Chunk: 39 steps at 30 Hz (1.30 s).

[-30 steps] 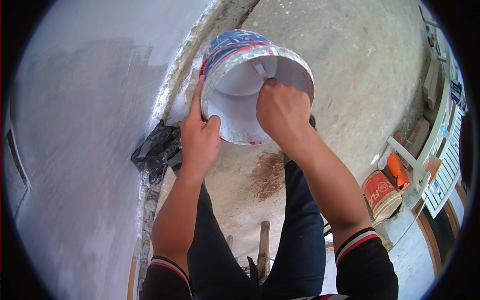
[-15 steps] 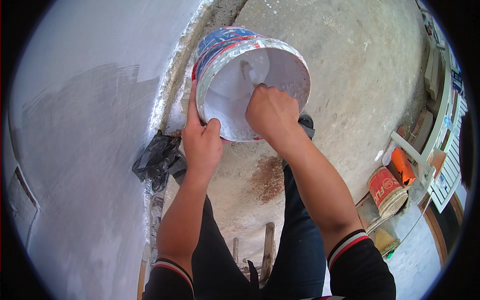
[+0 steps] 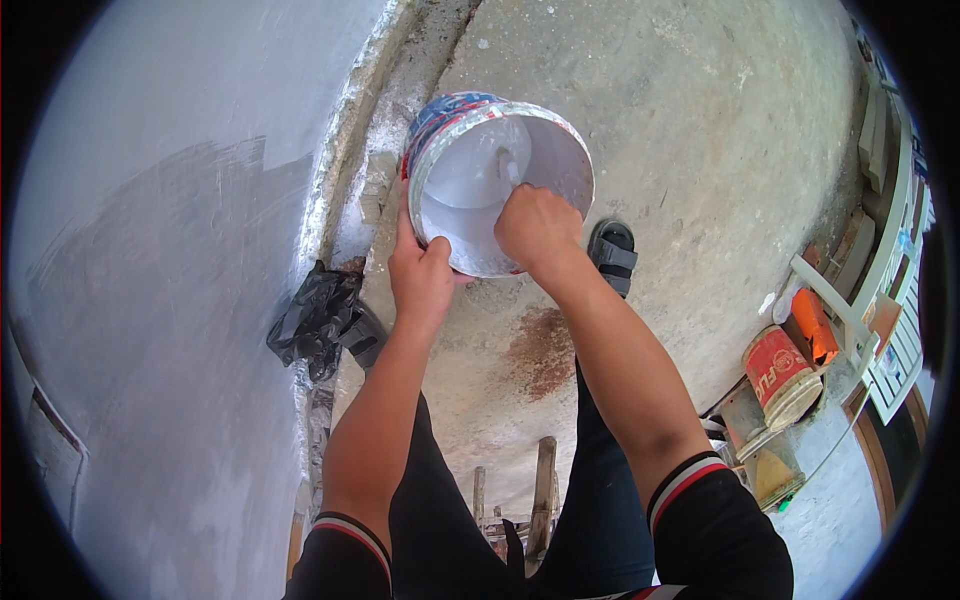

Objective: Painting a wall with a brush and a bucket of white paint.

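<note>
A blue, red and white paint bucket [image 3: 582, 145] is tilted so its mouth faces me, with white paint [image 3: 455, 222] pooled and smeared inside. My left hand [image 3: 421, 282] is closed on the bucket's near left side, thumb at the rim and fingers along the outer wall. My right hand [image 3: 540, 228] reaches over the near rim in a fist. From it a pale, paint-coated stick-like tool [image 3: 509, 168] points into the bucket; its far end is in or near the paint, and its exact kind cannot be made out.
To the left runs a wall [image 3: 190, 330] partly coated white, with a ledge at its foot. A black plastic bag [image 3: 315, 315] lies by my left foot. A red tub [image 3: 780, 375], an orange packet [image 3: 815, 325] and a white slatted frame [image 3: 895, 375] stand at right. Wooden legs [image 3: 542, 495] show below.
The bucket's mouth has shifted slightly left and appears smaller, lower at its top edge. My right fist and the tool have moved a little within it. More of my right sandal shows.
</note>
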Available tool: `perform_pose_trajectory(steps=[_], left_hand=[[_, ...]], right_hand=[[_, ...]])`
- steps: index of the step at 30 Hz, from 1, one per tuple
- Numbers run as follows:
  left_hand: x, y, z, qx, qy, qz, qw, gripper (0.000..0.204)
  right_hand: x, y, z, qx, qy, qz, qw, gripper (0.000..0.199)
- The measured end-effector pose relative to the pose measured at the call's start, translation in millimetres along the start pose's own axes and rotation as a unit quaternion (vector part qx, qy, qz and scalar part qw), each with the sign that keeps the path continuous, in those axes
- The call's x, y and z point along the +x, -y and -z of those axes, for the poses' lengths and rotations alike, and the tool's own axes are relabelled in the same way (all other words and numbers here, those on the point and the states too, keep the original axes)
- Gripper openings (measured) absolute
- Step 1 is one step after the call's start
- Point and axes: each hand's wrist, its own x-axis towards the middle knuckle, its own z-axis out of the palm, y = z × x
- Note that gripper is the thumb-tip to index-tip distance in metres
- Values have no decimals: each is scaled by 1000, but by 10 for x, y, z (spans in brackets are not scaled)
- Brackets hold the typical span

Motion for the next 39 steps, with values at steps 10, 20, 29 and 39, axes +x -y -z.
perform_pose_trajectory(steps=[10,20,29,39], left_hand=[[334,308,-48,-9,35,59,998,72],[635,623,32,-17,62,88,994,63],[686,603,263,37,87,169,981,73],[-1214,914,1352,451,-54,-33,890,56]], right_hand=[[357,-80,-185,22,48,-48,997,28],[627,-176,-395,27,41,-38,998,28],[76,-185,-273,40,17,37,998,28],[-310,-534,-228,10,-98,183,978,46]])
